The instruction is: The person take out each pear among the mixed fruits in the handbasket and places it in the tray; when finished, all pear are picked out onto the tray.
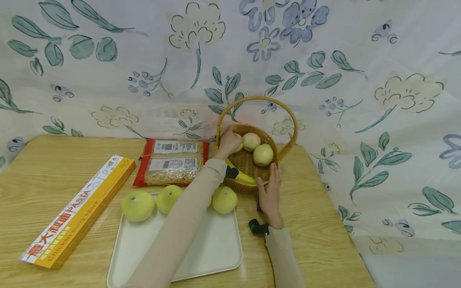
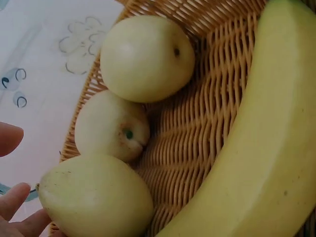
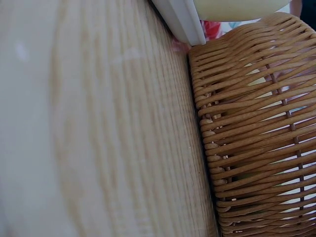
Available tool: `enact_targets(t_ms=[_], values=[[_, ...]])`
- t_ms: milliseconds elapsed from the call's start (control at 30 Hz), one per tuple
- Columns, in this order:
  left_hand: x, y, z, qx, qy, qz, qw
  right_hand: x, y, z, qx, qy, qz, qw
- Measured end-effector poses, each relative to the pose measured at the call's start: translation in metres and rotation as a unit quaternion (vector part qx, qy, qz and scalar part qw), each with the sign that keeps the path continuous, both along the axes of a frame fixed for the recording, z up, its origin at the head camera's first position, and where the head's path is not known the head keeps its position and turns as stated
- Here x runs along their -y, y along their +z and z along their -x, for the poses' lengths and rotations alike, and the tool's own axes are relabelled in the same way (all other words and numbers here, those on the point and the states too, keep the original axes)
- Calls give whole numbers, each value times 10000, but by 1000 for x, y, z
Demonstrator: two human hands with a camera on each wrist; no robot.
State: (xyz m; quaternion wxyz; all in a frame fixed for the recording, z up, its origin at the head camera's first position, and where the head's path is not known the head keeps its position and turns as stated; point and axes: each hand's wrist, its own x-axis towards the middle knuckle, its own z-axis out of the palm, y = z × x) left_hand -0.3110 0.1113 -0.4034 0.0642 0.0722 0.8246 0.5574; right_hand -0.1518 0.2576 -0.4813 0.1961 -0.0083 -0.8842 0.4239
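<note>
A wicker basket (image 1: 242, 188) with a tall hoop handle stands tilted at the table's back. My left hand (image 1: 227, 143) reaches in over its left rim, fingertips against a pale yellow oval fruit (image 2: 96, 195). The left thumb (image 2: 9, 139) stays apart from that fruit. Beside it lie two pale apples, one blushed apple (image 1: 251, 141) and one yellowish apple (image 1: 263, 155). A banana (image 2: 261, 143) lies along the basket's near side. My right hand (image 1: 271, 196) rests straight fingers on the basket's right front rim; the right wrist view shows only the basket's woven side (image 3: 256, 128).
A cream tray (image 1: 212, 248) in front carries several round yellow-green fruits (image 1: 138, 206) along its far edge. Behind it lies a red-edged clear food packet (image 1: 173, 162). A long pasta box (image 1: 79, 212) lies at left. Floral cloth (image 1: 144, 52) hangs behind the table.
</note>
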Motion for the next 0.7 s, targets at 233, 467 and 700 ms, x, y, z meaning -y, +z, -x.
enact_targets(t_ms=[233, 467, 700], values=[[4, -5, 2, 26, -376, 265, 9989, 0, -3, 1, -113, 0, -45, 9999], [6, -6, -3, 54, -910, 982, 9910, -1, -3, 0, -155, 47, -27, 9999], [5, -6, -9, 352, -1459, 1319, 9798, 2, -2, 0, -169, 31, -8, 9999]])
